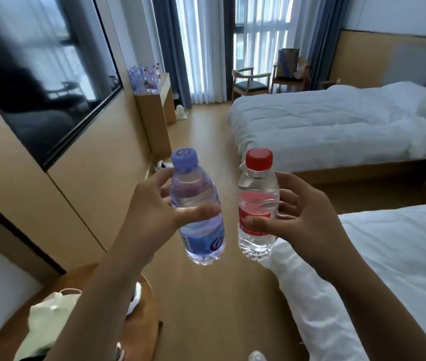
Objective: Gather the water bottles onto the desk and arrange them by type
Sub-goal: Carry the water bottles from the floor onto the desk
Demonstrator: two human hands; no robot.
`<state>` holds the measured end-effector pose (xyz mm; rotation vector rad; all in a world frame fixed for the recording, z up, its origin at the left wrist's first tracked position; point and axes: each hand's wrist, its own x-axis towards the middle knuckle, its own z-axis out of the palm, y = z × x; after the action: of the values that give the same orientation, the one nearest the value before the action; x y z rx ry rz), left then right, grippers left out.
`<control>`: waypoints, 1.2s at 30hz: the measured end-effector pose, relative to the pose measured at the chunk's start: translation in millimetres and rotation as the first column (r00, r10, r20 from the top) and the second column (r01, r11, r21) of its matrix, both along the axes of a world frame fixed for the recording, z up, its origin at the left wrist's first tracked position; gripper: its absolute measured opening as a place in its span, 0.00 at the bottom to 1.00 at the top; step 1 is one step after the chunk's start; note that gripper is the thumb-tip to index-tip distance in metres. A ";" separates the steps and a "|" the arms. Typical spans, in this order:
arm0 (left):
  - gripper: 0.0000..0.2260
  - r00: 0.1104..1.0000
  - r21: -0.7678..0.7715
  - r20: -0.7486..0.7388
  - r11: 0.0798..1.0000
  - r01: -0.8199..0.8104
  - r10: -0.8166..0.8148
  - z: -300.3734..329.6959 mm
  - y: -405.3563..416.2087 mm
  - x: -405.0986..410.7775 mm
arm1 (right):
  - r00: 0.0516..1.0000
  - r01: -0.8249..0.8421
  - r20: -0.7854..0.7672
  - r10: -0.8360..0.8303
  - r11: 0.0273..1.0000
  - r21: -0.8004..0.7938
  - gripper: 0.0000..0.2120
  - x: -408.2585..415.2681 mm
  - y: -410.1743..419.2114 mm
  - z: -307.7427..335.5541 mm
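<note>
Both arms are reaching forward: left grip [152, 204] is holding a purple-capped bottle [196, 212] upright, right grip [303, 217] is holding a red-capped bottle [257, 204]; more bottles [145, 78] are standing on the far bench [163, 92].

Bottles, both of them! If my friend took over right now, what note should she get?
Left hand holds the purple-capped bottle upright around its middle.
Right hand holds the red-capped bottle the same way.
Both bottles are in the air, over the floor between the near bed and the wall.
Done: many bottles already stand on the desk far ahead by the window; whether they are sorted is too small to tell.
Left: carry these two to the desk and set each with its own kind.
</note>
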<state>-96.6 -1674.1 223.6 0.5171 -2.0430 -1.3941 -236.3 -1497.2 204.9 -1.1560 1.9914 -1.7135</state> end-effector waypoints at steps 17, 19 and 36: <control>0.26 0.975 0.001 -0.126 0.983 -0.184 0.183 2.2 -326.5 -331.6 | 0.993 -0.116 0.005 0.116 0.993 0.010 0.28 -361.4 -358.8 4.1; 0.25 0.976 -0.026 -0.138 0.985 -0.173 0.168 8.3 -380.2 -369.8 | 0.994 -0.107 -0.011 0.107 0.994 -0.004 0.27 -399.6 -413.1 8.3; 0.26 0.977 -0.100 -0.138 0.980 -0.174 0.160 45.5 -747.9 -714.9 | 0.992 -0.121 0.008 0.122 0.992 -0.046 0.35 -745.0 -778.4 40.2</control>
<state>-811.6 -2422.0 269.1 0.5235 -1.9137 -1.1762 -981.3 -2275.6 245.1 -1.2526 1.8437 -1.7082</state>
